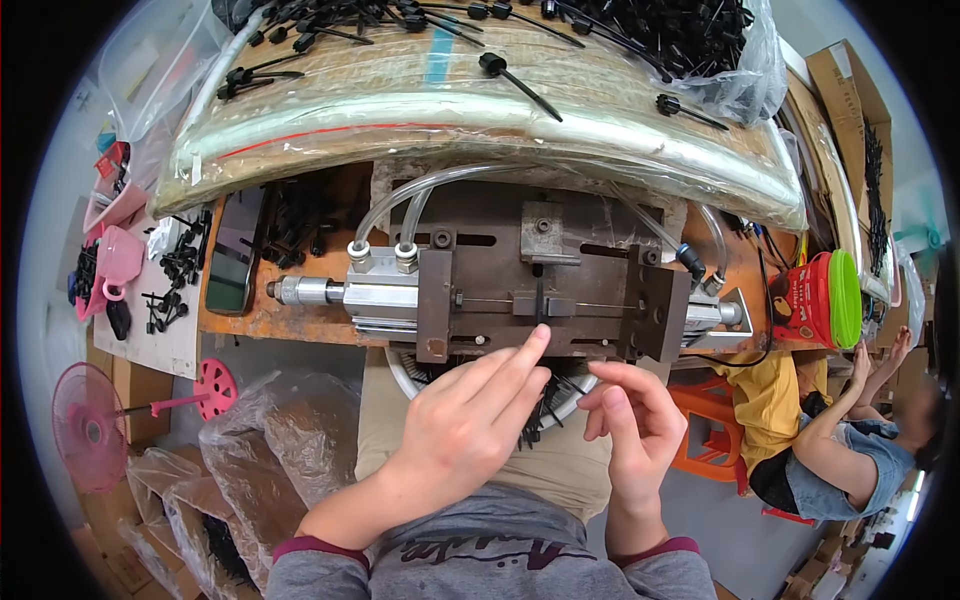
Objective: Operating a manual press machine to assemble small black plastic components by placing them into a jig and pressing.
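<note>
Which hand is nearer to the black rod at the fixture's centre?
Left. The left hand has its fingertips at the near end of the rod; the right hand is apart from it, lower and to the right.

Downward fisheye view (wide), from head height

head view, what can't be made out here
- Head view: whether the left hand touches the black rod; the contact is too small to tell.
- Head view: whether the right hand holds anything; its own fingers block the view.
- Head view: inside of the white rim, mostly hidden by the jig and hands.
- Head view: the black pile, cut off by the upper edge.
</note>
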Available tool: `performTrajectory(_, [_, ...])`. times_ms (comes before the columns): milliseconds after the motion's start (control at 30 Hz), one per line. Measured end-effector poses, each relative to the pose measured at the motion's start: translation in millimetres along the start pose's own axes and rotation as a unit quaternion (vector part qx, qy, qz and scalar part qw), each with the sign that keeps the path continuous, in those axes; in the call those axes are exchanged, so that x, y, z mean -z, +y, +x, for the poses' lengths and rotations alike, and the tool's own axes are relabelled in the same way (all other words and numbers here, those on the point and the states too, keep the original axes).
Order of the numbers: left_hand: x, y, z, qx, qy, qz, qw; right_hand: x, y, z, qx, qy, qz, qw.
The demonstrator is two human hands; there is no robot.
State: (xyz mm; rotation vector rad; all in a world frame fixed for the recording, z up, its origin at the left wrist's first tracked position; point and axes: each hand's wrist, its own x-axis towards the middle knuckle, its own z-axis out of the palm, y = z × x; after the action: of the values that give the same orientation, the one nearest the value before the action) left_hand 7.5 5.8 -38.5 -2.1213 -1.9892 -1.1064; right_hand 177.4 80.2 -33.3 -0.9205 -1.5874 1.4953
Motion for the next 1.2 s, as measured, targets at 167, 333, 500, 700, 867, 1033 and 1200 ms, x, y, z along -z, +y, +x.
performTrajectory(167, [-2,1,8,0.013,-0.05,0.047,0.998,6,2,-6,0.051,-0.013,-0.067,0.996])
performTrajectory(333, [-2,4,9,0.036,-0.067,0.044,0.996,11,21,-17,0.099,-0.024,-0.196,0.975])
performTrajectory(500, [0,-5,9,0.002,-0.049,0.027,0.998,23,76,-30,0.007,0.021,-0.26,0.965])
performTrajectory(700, [-6,-23,-78,0.025,-0.05,-0.031,0.998,44,133,-57,0.091,-0.058,-0.478,0.872])
performTrajectory(867, [-69,-52,-166,0.026,-0.16,0.054,0.985,28,174,-69,0.066,-0.159,-0.492,0.854])
performTrajectory(1033, [-123,-63,-181,-0.006,-0.228,0.08,0.97,4,190,-50,0.054,-0.225,-0.461,0.856])
performTrajectory(1200, [-132,-56,-185,-0.052,-0.237,0.067,0.968,13,193,-47,0.036,-0.262,-0.403,0.876])
